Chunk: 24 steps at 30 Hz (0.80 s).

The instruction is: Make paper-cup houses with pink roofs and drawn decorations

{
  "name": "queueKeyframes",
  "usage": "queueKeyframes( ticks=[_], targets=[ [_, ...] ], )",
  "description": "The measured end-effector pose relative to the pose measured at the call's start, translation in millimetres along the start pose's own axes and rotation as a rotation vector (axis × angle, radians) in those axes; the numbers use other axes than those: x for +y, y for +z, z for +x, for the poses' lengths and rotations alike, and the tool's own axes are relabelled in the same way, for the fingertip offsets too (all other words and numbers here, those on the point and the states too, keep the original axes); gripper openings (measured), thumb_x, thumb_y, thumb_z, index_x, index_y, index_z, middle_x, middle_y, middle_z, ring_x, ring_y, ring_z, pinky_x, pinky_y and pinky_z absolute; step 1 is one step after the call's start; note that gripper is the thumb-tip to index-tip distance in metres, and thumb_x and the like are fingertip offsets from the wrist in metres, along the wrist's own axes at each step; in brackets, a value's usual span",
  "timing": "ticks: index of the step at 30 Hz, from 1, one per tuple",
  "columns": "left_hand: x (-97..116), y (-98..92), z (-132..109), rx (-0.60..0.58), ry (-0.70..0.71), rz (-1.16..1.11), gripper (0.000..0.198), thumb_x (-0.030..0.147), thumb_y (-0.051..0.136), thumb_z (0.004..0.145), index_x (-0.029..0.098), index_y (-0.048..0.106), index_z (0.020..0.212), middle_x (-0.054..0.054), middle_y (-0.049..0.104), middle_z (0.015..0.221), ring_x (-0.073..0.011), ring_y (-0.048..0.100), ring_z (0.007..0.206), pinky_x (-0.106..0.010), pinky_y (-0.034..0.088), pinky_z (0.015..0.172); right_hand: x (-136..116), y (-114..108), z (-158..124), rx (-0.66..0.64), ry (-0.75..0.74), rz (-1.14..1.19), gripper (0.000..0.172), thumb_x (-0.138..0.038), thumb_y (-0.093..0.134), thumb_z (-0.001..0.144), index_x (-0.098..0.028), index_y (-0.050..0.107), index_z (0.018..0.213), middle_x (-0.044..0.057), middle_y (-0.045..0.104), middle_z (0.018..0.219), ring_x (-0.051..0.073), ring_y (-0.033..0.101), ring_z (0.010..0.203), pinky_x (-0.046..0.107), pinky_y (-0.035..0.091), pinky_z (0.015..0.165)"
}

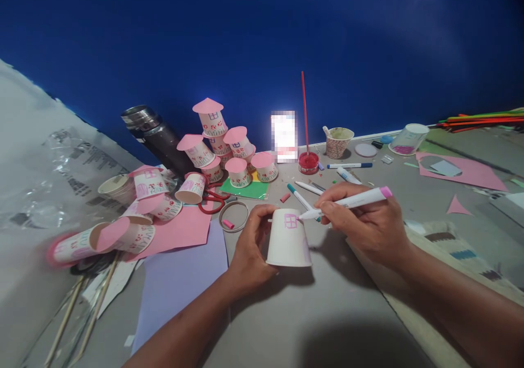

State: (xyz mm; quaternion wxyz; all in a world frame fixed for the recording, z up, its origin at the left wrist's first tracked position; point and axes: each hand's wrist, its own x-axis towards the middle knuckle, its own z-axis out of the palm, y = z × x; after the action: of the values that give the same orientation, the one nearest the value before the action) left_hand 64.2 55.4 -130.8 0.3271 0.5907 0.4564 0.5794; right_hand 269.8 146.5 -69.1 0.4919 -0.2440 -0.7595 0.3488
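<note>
My left hand (254, 248) is wrapped round the left side of a white paper cup (289, 248), which is upside down with its wide rim toward me. A small pink window with panes is drawn high on the cup's wall, and a fainter pinkish mark shows at its right edge. In my right hand (362, 226) is a white marker (356, 199) with a pink end, pinched between thumb and fingers. Its tip is at the right side of the drawn window; whether it touches is hard to tell.
Decorated cups with pink cone roofs (238, 166) stand stacked at the back left, near a dark flask (159, 136) and red-handled scissors (212, 201). Behind the cup lie loose markers (301, 197) and a tape ring (233, 217). Purple paper (180, 286) lies at left, cloth (454, 264) at right.
</note>
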Motion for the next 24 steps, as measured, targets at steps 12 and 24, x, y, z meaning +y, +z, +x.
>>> queueKeyframes(
  ticks=[12, 24],
  targets=[
    [0.1, -0.5, 1.4, 0.002, -0.01, -0.022, 0.066, 0.022, 0.091, 0.069, 0.027, 0.058, 0.126, -0.007, 0.061, 0.122, -0.023, 0.066, 0.111, -0.035, 0.056, 0.098, -1.2, 0.2, -1.0, -0.035, -0.016, 0.036, 0.016, -0.013, 0.063, 0.092, -0.021, 0.072, 0.08, -0.001, 0.071, 0.067, 0.011, 0.06, 0.052, 0.022, 0.046, 0.048],
    [0.4, -1.8, 0.7, 0.018, -0.032, 0.014, 0.063, 0.026, 0.089, 0.069, 0.025, 0.056, 0.124, -0.009, 0.06, 0.122, -0.0242, 0.065, 0.111, -0.038, 0.056, 0.099, -2.8, 0.6, 0.2, -0.036, 0.022, 0.059, 0.016, -0.015, 0.064, 0.092, -0.021, 0.072, 0.078, 0.0, 0.072, 0.067, 0.011, 0.06, 0.051, 0.023, 0.045, 0.046]
  ],
)
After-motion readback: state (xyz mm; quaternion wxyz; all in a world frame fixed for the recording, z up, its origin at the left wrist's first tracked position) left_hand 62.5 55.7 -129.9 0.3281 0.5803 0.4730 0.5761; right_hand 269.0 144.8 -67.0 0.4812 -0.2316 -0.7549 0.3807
